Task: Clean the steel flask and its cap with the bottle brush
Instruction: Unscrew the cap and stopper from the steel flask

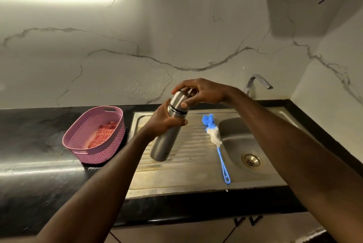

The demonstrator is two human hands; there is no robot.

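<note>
I hold the steel flask (164,144) tilted above the sink's drainboard, its top leaning away from me. My left hand (162,119) wraps around its upper body just below the dark seam. My right hand (198,92) grips the steel cap (177,101) on top, fingers curled over it and thumb on its side. The cap sits on the flask. The bottle brush (214,138), with blue and white bristles and a thin blue handle, lies on the drainboard to the right of the flask, beside the basin.
A pink woven basket (78,144) with a red checked cloth (102,132) stands on the black counter at left. The steel sink basin (235,144) with its drain (251,160) is at right, the tap (257,81) behind it. Marble wall behind.
</note>
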